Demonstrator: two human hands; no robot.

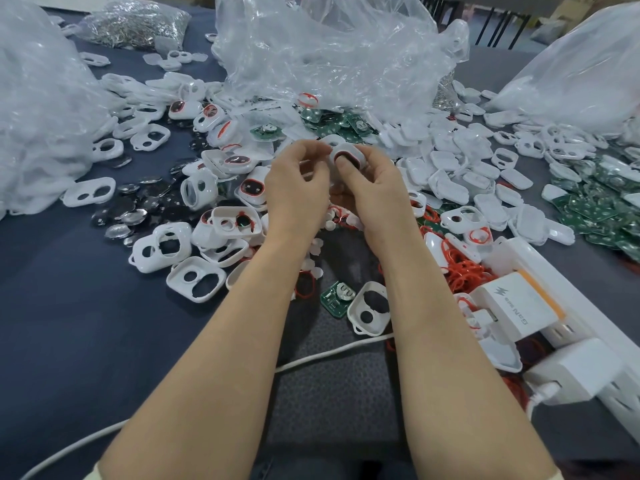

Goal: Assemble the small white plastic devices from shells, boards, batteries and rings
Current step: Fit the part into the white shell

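Observation:
Both hands are raised over the middle of the table. My right hand [372, 183] holds a white shell [349, 154] with a red ring around its dark opening, and its thumb presses into that opening. My left hand [298, 181] is beside it with curled fingers, its fingertips touching the shell's left edge. Empty white shells [195, 278] lie at the left, dark round lenses [152, 206] beyond them. A green board [337, 299] and another shell [370, 308] lie between my forearms. Red rings [462, 271] are heaped at the right.
Large clear plastic bags [332, 53] rise at the back, left and right. White back covers [450, 161] and green boards [602, 209] spread to the right. A white power strip with chargers [519, 306] sits at the right, its cable [329, 355] crossing under my arms.

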